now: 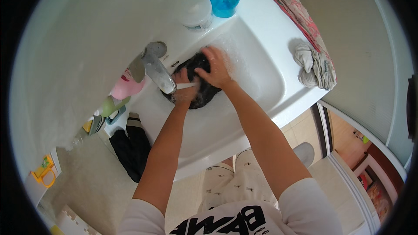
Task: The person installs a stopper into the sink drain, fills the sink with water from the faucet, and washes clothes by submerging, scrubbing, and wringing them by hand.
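A soaked black cloth (205, 98), bunched up, lies in the white washbasin (261, 78) beneath the chrome tap (157, 70). Water runs from the spout onto my left hand (186, 90), whose fingers press into the cloth and look closed on it; the tap and the stream partly cover them. Over the cloth's upper right part is my right hand (217, 68), thumb and fingers apart, its outer edge blurred by motion. Suds and foamy water surround the cloth, mostly beyond my right hand.
Behind the basin stand a white tub (198, 17) and a blue translucent container (225, 2). Pale socks (314, 67) and a pink patterned towel (296, 11) lie on the right rim. Dark garments (130, 146) hang over the left edge, near a pink bottle (127, 88).
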### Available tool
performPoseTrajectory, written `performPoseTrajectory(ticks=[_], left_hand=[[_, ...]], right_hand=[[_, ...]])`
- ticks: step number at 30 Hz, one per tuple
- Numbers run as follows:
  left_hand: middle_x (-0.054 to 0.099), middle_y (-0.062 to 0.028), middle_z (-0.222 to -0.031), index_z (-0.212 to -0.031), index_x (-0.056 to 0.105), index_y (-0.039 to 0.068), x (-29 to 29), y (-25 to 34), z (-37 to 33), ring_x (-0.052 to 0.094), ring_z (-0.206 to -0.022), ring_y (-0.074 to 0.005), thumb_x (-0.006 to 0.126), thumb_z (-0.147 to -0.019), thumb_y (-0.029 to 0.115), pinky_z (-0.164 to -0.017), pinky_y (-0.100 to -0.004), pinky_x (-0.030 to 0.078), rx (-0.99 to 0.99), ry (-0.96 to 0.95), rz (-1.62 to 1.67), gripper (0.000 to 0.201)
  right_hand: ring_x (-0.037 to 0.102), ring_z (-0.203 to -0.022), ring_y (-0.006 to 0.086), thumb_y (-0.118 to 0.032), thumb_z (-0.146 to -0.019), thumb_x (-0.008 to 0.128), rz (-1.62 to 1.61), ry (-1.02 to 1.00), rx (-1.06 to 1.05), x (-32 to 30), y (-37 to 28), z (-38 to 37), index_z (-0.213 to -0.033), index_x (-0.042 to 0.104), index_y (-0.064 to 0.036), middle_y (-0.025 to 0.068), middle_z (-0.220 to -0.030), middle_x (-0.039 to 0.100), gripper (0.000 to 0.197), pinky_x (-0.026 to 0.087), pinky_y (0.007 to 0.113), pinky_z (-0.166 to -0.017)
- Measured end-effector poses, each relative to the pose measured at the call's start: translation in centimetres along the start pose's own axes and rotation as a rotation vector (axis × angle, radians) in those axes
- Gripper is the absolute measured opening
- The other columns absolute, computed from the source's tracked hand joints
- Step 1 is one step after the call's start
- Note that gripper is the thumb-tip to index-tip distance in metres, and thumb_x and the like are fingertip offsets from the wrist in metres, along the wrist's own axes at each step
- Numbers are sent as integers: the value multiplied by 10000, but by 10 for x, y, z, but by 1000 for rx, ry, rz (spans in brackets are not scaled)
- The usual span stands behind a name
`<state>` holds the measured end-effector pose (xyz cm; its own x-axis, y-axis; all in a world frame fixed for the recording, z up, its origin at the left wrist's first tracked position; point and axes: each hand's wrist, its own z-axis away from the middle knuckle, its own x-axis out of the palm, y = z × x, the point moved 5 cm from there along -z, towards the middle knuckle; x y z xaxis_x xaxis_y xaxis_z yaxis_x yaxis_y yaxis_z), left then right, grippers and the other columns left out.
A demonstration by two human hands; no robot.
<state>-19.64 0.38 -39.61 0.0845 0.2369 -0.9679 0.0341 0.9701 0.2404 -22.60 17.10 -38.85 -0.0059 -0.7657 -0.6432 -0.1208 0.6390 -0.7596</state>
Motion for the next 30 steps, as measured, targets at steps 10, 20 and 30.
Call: performPoseTrajectory(ticks=[10,20,30], left_hand=[[611,-113,-1251,-1274,565,52,26,-9,57,600,-1101,-278,500,-923,613,-962,-381,469,-802,-347,1912,665],[638,-132,-1190,-1246,583,67,-45,1,91,603,-1105,-262,473,-972,438,-981,-387,482,-664,-536,2433,474],[460,-176,-1387,-1302,555,87,-68,-36,117,399,-1305,-356,757,-745,203,-1050,-442,355,-580,-347,333,604]], right_hand=[[411,-1288,430,-132,-758,670,-304,188,885,47,-82,98,-1436,415,-195,235,-1459,353,727,374,489,-1052],[638,-731,355,-339,-755,777,-257,144,278,-8,-187,123,-800,652,-91,144,-842,614,281,540,435,-640],[428,-1220,325,-177,-684,794,400,-269,-285,-33,-63,58,-970,687,-202,45,-1279,495,306,277,614,-1039]])
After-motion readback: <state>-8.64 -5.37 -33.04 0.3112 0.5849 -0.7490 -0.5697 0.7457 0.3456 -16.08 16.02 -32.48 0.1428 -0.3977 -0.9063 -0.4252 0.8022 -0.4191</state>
